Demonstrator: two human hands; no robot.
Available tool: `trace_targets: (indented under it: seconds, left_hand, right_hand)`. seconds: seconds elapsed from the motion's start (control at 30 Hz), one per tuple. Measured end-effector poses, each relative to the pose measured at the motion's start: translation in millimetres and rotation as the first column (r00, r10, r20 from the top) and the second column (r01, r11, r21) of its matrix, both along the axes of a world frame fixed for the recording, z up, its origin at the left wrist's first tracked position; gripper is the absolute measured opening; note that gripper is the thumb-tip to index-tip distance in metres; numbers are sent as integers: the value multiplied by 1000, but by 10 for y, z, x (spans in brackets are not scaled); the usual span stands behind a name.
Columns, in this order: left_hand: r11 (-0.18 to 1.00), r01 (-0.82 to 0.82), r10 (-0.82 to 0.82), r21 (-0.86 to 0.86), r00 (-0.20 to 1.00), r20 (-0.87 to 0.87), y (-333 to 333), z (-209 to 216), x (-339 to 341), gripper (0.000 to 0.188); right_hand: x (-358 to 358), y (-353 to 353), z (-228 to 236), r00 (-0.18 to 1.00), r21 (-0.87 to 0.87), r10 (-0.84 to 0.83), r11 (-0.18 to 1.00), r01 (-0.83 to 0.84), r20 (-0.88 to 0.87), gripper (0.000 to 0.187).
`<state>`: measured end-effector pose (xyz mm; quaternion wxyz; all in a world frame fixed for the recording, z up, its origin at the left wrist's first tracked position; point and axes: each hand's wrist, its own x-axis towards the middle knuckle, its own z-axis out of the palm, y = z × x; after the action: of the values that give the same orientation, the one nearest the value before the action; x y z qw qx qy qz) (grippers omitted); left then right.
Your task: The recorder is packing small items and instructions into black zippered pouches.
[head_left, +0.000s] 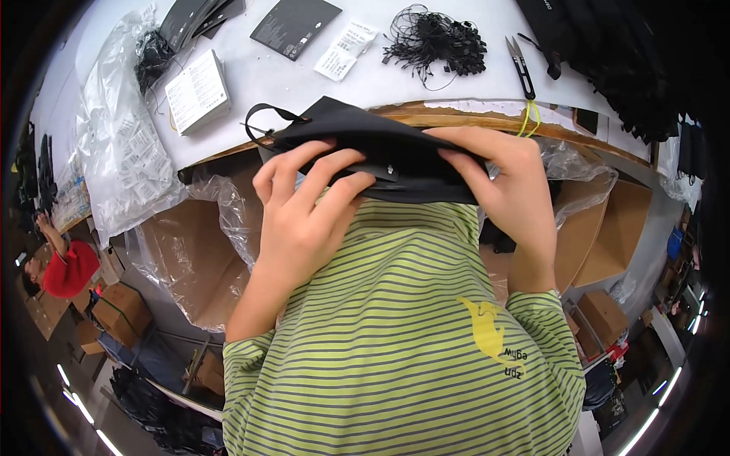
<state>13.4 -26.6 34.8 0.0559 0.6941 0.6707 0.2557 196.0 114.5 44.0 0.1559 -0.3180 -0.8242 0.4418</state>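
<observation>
A black fabric piece [342, 121] with a thin black loop at its left end is held up in front of my chest, over the table's near edge. My left hand [308, 201] curls its fingers over the left part of the piece. At the right end, the cloth is pinched between the thumb and fingers of my right hand [513, 171]. Between the hands the piece sags into a fold, where a small dark label [379, 173] with a light mark shows. Parts of the cloth under my fingers are hidden.
On the white table [251, 83] lie black cards [295, 27], a white card stack [198, 95], white labels [346, 50], tangled black strings [437, 47] and thread snips [522, 70]. A clear bag [125, 144] hangs over the left edge; dark garments [608, 57] lie right. Plastic-lined cartons [186, 258] stand below.
</observation>
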Motion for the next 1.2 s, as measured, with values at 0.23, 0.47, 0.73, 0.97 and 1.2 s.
trace_targets:
  seconds: [0.23,0.47,0.73,0.97,1.2]
  left_hand:
    - [987,-44,61,155,992,-108,-107,-75,22,16]
    - [987,5,-2,-160,1000,18,13,-10,-32,12]
    - [912,-349,273,214,908,318,57,-282,-48,56]
    - [977,-183,65,-109,-231,971,265,-591,-182,63]
    - [942,24,302,-336,-501,811,278,-604,-251,40]
  right_hand:
    - [-37,-17,-1,991,-52,-133,990,131,-29,21]
    - [-68,7,-164,996,-165,-93,982,91,-6,22]
    - [-164,-73,-192,962,-333,-246,922,195,-118,23]
    - [-275,-241,-312,853,-621,-406,773,129,-329,29]
    - [-280,-117,-151,976,-259,-9,965,-49,-218,28]
